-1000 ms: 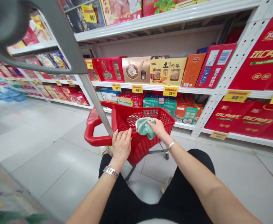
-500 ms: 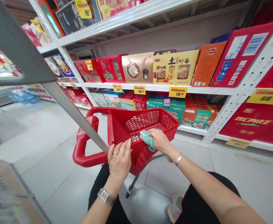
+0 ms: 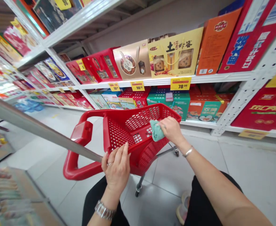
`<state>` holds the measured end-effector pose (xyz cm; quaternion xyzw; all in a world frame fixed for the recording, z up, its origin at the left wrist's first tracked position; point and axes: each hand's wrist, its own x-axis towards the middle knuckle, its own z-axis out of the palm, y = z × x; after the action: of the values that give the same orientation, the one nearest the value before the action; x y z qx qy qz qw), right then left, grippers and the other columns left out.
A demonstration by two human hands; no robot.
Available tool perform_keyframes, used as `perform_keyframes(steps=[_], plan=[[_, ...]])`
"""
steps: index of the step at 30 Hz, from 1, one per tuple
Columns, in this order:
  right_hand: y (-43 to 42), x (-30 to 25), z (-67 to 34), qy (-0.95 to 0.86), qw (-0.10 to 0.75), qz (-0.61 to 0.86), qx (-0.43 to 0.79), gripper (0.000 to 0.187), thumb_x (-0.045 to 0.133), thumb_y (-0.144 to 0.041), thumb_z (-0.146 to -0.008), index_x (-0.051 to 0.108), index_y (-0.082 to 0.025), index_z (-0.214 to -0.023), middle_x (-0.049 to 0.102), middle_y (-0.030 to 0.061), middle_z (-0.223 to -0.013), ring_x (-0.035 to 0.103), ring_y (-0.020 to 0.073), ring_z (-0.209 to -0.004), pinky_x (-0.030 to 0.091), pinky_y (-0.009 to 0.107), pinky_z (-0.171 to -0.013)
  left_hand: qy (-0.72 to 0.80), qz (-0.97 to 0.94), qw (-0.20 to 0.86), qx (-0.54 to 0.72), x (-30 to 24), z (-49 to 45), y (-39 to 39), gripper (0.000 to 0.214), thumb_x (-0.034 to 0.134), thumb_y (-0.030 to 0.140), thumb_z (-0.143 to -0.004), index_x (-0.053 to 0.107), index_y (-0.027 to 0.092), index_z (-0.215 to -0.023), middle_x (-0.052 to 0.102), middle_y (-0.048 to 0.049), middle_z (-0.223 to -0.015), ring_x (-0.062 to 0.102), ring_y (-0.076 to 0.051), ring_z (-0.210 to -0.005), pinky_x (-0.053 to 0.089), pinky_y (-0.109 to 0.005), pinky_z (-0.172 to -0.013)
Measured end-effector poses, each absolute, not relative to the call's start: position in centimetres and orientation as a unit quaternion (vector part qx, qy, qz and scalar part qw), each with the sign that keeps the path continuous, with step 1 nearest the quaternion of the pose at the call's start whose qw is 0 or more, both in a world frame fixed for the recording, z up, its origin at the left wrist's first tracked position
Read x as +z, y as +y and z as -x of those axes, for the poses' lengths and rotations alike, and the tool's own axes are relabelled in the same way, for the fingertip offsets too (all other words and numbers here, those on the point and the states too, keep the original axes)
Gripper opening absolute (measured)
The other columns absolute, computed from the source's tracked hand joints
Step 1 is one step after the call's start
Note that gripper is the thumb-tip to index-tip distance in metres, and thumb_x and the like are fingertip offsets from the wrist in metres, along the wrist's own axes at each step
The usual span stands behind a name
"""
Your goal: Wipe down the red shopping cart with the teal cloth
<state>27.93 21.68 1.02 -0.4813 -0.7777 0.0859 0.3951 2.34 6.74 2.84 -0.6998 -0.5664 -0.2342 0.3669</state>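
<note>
A red plastic shopping basket on wheels [image 3: 128,125] stands tilted in front of me on the tiled floor. My left hand [image 3: 115,166], with a ring and a wristwatch, is closed over the basket's near rim and grips it. My right hand [image 3: 172,130] is closed on a bunched teal cloth [image 3: 156,131] and presses it against the inside of the basket's right wall. A grey metal pole [image 3: 34,127] crosses the left of the view down to my left hand.
White store shelves [image 3: 199,78] with boxed goods and yellow price tags run along the back and right. The basket's red handle [image 3: 78,147] loops out to the left. More stocked shelving stands at the lower left [image 3: 8,194].
The basket has tipped further and swung left in view. My right hand has slid the cloth along the right wall toward the far rim. My left hand keeps its grip.
</note>
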Motion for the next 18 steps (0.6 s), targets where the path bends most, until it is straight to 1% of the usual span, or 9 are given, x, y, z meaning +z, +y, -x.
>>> perform_keyframes(steps=[3,5,6,9,11,13,14,16,18], plan=[[23.3,1.5,-29.7,-0.652,0.458,0.561,0.225,0.054,0.038,-0.054,-0.1,0.062,-0.018,-0.068,0.06,0.0011,-0.063,0.051,0.0159,-0.064,0.036,0.027,-0.064,-0.562,0.699,0.367,-0.246,2.9,-2.6,7.1,0.058,0.056,0.023,-0.096,0.043,0.027,-0.152,0.078,-0.004,-0.107,0.066,-0.022,-0.096,0.018,-0.041,-0.116],[24.1,1.2,-30.2,-0.617,0.446,0.578,0.292,0.055,0.04,-0.058,-0.098,0.057,-0.019,-0.062,0.054,-0.0016,-0.056,0.046,0.014,-0.058,0.033,0.026,-0.058,-0.562,0.701,0.355,-0.257,2.9,-2.7,7.2,0.058,0.055,0.022,-0.096,0.042,0.028,-0.153,0.077,-0.0041,-0.108,0.065,-0.022,-0.098,0.018,-0.042,-0.115],[24.3,0.9,-30.1,-0.613,0.431,0.595,0.292,0.054,0.043,-0.056,-0.097,0.055,-0.019,-0.061,0.053,-0.0017,-0.055,0.046,0.0138,-0.057,0.031,0.026,-0.057,-0.564,0.701,0.349,-0.261,2.8,-2.8,7.3,0.058,0.054,0.022,-0.096,0.042,0.028,-0.153,0.077,-0.0042,-0.109,0.065,-0.022,-0.099,0.018,-0.042,-0.115],[24.1,-0.1,-29.0,-0.61,0.373,0.677,0.173,0.043,0.048,-0.043,-0.098,0.061,-0.019,-0.066,0.059,0.0024,-0.062,0.05,0.0161,-0.061,0.031,0.027,-0.059,-0.57,0.701,0.332,-0.27,2.6,-2.8,7.5,0.058,0.055,0.023,-0.096,0.043,0.028,-0.152,0.076,-0.0048,-0.11,0.064,-0.023,-0.102,0.017,-0.042,-0.115],[23.6,-0.7,-27.9,-0.618,0.364,0.694,0.064,0.032,0.048,-0.036,-0.1,0.068,-0.018,-0.082,0.067,0.0077,-0.079,0.055,0.0188,-0.071,0.034,0.028,-0.065,-0.576,0.7,0.321,-0.274,2.4,-2.9,7.7,0.056,0.055,0.024,-0.096,0.044,0.028,-0.151,0.076,-0.0049,-0.112,0.064,-0.023,-0.103,0.017,-0.043,-0.115],[22.9,-1.1,-26.8,-0.64,0.378,0.668,-0.03,0.026,0.046,-0.03,-0.101,0.07,-0.017,-0.102,0.069,0.0108,-0.097,0.057,0.021,-0.081,0.037,0.03,-0.071,-0.578,0.7,0.321,-0.27,2.3,-2.9,7.9,0.056,0.055,0.025,-0.096,0.045,0.028,-0.151,0.076,-0.0049,-0.113,0.063,-0.023,-0.103,0.017,-0.043,-0.114],[22.6,-1.4,-26.4,-0.653,0.384,0.649,-0.066,0.026,0.045,-0.027,-0.102,0.069,-0.018,-0.108,0.068,0.0111,-0.101,0.056,0.0218,-0.084,0.038,0.031,-0.074,-0.578,0.7,0.326,-0.265,2.2,-2.9,8.0,0.056,0.056,0.025,-0.096,0.045,0.028,-0.15,0.076,-0.005,-0.113,0.063,-0.023,-0.102,0.017,-0.043,-0.114],[22.0,-1.8,-25.5,-0.674,0.384,0.621,-0.111,0.026,0.044,-0.022,-0.102,0.068,-0.018,-0.112,0.067,0.0107,-0.099,0.053,0.0231,-0.085,0.038,0.033,-0.076,-0.578,0.698,0.334,-0.26,2.2,-2.9,8.3,0.055,0.057,0.025,-0.095,0.047,0.026,-0.149,0.076,-0.0053,-0.112,0.063,-0.023,-0.102,0.019,-0.042,-0.112],[21.5,-2.2,-24.7,-0.689,0.381,0.605,-0.12,0.026,0.044,-0.02,-0.101,0.069,-0.018,-0.107,0.066,0.0104,-0.094,0.05,0.0238,-0.084,0.039,0.034,-0.076,-0.584,0.693,0.331,-0.263,2.2,-2.8,8.5,0.054,0.057,0.024,-0.095,0.049,0.026,-0.148,0.076,-0.0052,-0.111,0.062,-0.024,-0.102,0.02,-0.042,-0.111]])
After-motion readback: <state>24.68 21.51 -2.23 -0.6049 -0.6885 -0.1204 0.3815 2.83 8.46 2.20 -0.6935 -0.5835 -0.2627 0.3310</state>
